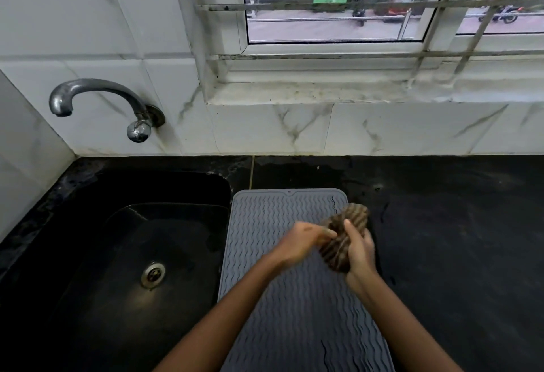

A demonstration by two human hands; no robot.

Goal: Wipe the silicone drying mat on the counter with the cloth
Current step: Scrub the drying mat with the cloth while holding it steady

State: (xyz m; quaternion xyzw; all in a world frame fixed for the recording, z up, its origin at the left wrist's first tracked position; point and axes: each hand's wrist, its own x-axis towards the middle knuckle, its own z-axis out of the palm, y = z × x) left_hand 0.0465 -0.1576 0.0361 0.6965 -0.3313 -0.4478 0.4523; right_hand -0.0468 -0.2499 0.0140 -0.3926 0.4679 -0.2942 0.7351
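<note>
i am holding the cloth in both hands over the mat.

my right hand is wrapping around the near side of the brown stripy cloth, with my thumb lying up across it. my left hand is looking a bit blurry, and its fingers are pinching the left edge of the cloth. the cloth is sitting bunched up in a ball, above the far right part of the mat. i cannot tell if it is touching the mat. the grey mat with wavy lines is lying flat on the black counter, just right of the black sink. the tap is sticking out of the white wall above the sink.
</note>
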